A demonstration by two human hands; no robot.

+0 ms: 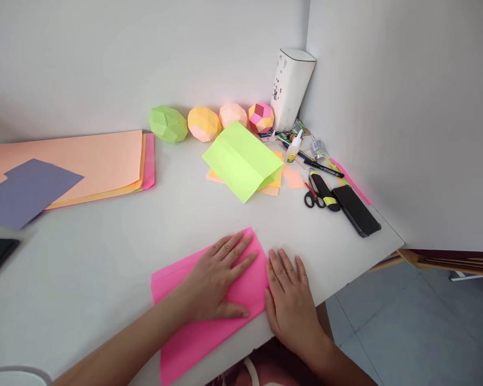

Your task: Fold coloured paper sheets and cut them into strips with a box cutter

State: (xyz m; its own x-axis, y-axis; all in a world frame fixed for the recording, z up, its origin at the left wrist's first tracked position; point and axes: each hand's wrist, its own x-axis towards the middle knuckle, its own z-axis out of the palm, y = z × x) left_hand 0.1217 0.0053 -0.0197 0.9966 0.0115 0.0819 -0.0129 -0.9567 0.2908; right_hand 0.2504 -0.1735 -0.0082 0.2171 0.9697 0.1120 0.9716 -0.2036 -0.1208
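A bright pink sheet of paper [185,343] lies on the white table near its front edge, apparently folded along its right side. My left hand [215,281] rests flat on it, fingers stretched toward its far right corner. At the paper's right edge lies my right hand [287,295], palm down with fingers extended and holding nothing. Its fingertips and thumb touch or nearly touch that edge. Beyond my hands sits a folded lime-green sheet [241,161] on top of some orange paper.
Faceted paper balls, one a green ball [168,124], line the wall. Large peach sheets [84,161] and a grey-purple piece [28,193] are at left. Scissors [314,199], a cutter [325,190], a glue bottle [293,147] and a phone [356,210] lie at right, before a white device [292,88].
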